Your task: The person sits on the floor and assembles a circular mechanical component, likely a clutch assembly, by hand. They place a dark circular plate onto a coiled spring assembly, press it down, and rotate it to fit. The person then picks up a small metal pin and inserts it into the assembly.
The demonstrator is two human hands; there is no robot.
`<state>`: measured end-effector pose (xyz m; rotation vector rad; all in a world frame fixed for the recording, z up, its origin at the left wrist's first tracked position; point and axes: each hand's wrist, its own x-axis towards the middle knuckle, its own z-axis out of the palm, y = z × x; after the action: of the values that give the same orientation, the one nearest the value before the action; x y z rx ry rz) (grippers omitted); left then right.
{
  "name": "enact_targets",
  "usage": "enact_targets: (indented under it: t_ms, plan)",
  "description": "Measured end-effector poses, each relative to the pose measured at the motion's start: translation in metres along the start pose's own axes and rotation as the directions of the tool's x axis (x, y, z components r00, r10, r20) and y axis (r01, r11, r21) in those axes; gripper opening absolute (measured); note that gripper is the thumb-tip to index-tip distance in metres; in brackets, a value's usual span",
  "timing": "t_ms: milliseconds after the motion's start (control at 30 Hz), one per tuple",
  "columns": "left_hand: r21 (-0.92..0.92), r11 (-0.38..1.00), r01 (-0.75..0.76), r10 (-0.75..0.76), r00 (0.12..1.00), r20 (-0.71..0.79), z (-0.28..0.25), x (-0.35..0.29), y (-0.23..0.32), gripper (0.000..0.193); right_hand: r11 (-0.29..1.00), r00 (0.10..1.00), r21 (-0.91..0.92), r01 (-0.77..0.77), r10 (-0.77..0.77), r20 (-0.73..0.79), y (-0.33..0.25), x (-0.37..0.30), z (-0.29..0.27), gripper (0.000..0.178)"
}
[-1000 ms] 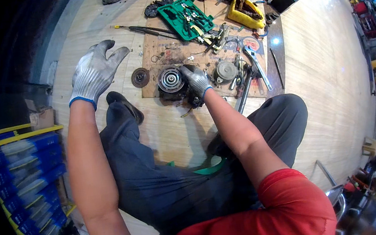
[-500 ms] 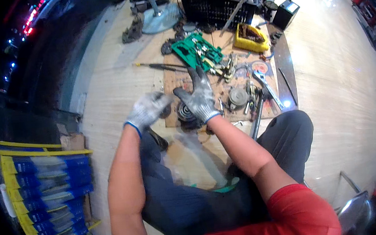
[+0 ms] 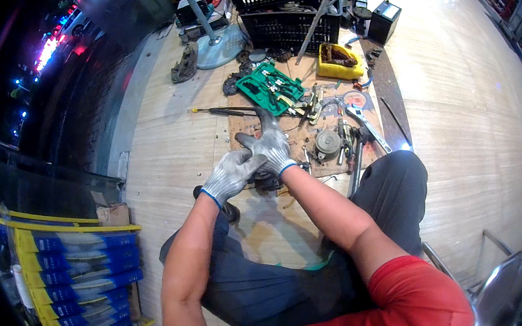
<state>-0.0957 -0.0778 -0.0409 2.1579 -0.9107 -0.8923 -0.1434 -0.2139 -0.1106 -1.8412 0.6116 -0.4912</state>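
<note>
The left hand [image 3: 229, 174], its grip too hidden to tell, touches the outstretched right hand [image 3: 270, 145] above the dark metal part [image 3: 268, 182]; lowering them carelessly might knock it toward the grey round part [image 3: 328, 144] on its right.

Black crates [image 3: 287, 26], blue packages [image 3: 85, 271], cardboard box [image 3: 114, 215]

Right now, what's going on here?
A person in gloves has the left hand overlapping the right hand in view, seemingly touching it. The hands are in front of a dark machine part, mostly hiding it. No tool is visible in either. A silver wrench lies to the right; an open green tool case sits beyond.
</note>
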Motion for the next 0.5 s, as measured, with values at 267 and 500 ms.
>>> enact_targets:
  t_ms: [267, 500]
  plan:
    - [0.14, 0.989, -0.052, 0.063, 0.995, -0.072, 0.013, -0.006, 0.008, 0.066, 0.92, 0.843, -0.047, 0.389, -0.335, 0.42, 0.033, 0.01, 0.006, 0.07]
    - [0.339, 0.932, -0.125, 0.174, 0.977, -0.119, 0.006, -0.007, -0.02, 0.065, -0.138, 0.931, 0.922, -0.361, -0.008, 0.364, -0.036, 0.001, -0.004, 0.054]
